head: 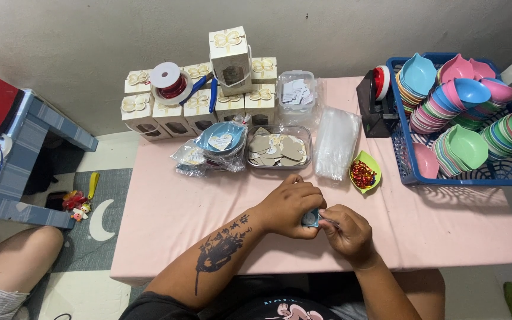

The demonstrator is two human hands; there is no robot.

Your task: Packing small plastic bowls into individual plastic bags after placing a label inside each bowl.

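Observation:
My left hand (290, 206) and my right hand (346, 233) meet over the pink table (167, 213) near its front edge. Together they pinch a small blue dish (310, 218), mostly hidden by the fingers. My right hand also seems to hold a thin strip against it. Just beyond my hands sit a clear tray of heart-shaped tags (280, 148), a pile of wrapped blue dishes (214, 148), a stack of clear bags (336, 142) and a green dish of red ties (364, 173).
A blue basket (407, 169) of stacked coloured dishes stands at the right, with a black tape dispenser (374, 106) beside it. White gift boxes (208, 101) and a ribbon spool (168, 82) line the back. Another person's knee (13, 261) shows at lower left.

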